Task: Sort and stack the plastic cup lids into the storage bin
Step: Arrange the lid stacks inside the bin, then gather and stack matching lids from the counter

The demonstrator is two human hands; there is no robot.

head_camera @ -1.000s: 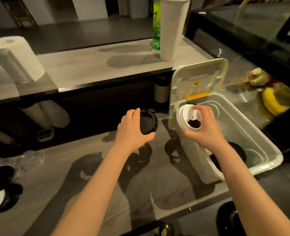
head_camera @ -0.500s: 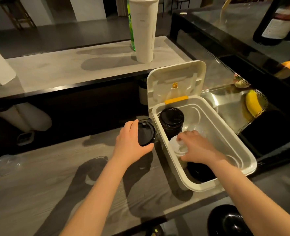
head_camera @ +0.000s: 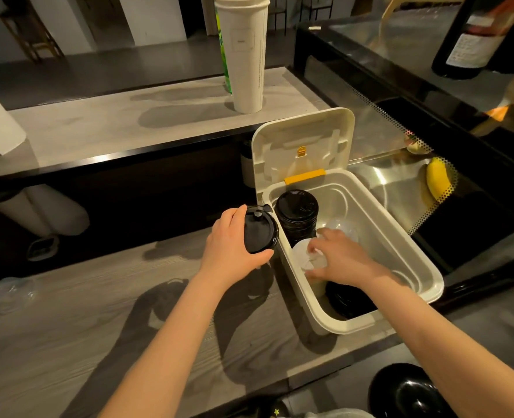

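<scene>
Since the right hand [head_camera: 340, 257] has its fingers and thumb curled round the edge of a white cup lid [head_camera: 305, 256], holding it low inside the storage bin [head_camera: 430, 277], that lid is as good as placed. It looks thin, light and springy, the sort of moulded plastic that buckles if squeezed across the dome, so the rim is the sensible place to hold it, and lightly. Just beyond those fingers stands a tall stack of black lids [head_camera: 296, 215] against the bin's far corner, and further past the knuckles lies what seems to be a clear lid [head_camera: 344, 229], hard to make out. Under the wrist, toward the person, more dark lids [head_camera: 346, 298] sit on the bin floor. Outside the bin wall, just beside the black stack, the left hand [head_camera: 230, 244] grips a single black cup lid [head_camera: 260, 233] by its rim, tilted on edge with its sip plug showing. It probably handles the same, smooth and a little slippery, and should nest on that stack if set down level. The bin's hinged cover [head_camera: 304, 140] stands open behind everything.
</scene>
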